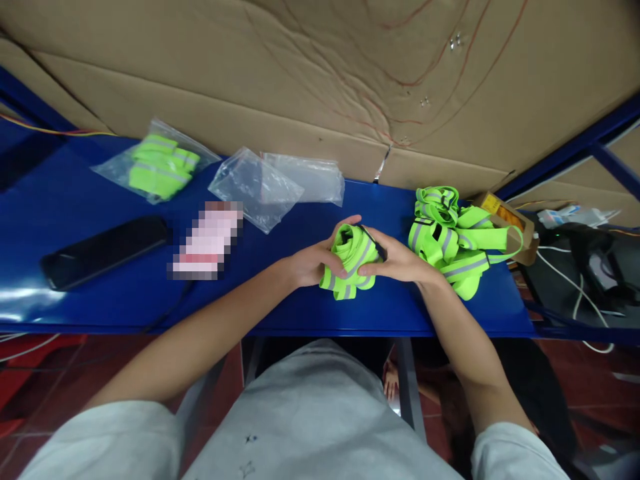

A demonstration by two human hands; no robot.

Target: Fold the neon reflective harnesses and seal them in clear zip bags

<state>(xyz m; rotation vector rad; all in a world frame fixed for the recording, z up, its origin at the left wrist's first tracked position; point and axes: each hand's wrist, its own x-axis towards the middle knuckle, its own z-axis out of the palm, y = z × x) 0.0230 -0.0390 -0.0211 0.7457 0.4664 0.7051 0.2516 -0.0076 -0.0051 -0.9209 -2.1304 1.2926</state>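
Note:
A rolled neon-green reflective strap (354, 250) with grey stripes is held above the blue table, near its front edge. My left hand (320, 257) grips its left side, thumb across the front. On the other side my right hand (395, 257) closes on the same roll, by a dark piece that looks like a buckle. Short strap ends hang below the roll. To the right of my right hand lies a pile of similar green straps (450, 243), some rolled, some loose. Clear plastic bags (300, 179) lie behind my hands.
At the back left, a clear bag (163, 167) holds a folded green strap. A long black case (105, 252) and a blurred-out pink item (207, 240) lie on the blue table (295, 313). An open small carton (520, 233) stands behind the pile. Another person's hand (391, 381) shows below the table.

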